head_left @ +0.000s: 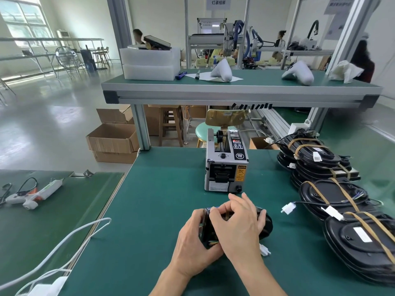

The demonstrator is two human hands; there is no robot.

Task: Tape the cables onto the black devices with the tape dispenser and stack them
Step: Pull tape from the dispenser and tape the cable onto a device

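A black oval device [266, 224] stands tilted on its edge on the green table [154, 199], in front of me. My left hand [195, 238] grips its left end from below. My right hand [239, 223] lies over its top, fingers curled and pressing at the upper left edge, where a bit of tape and coloured wires show. Its white connector [264, 250] pokes out at the lower right. The grey tape dispenser [225, 161] stands just behind. Stacks of taped black devices [339, 195] with cables line the right side.
A loose white connector [288, 208] on a black cable lies right of my hands. A white cord [85, 229] crosses the table's left edge. A glue gun [32, 194] lies on the side table. An upper shelf [235, 90] overhangs behind the dispenser. People work in the background.
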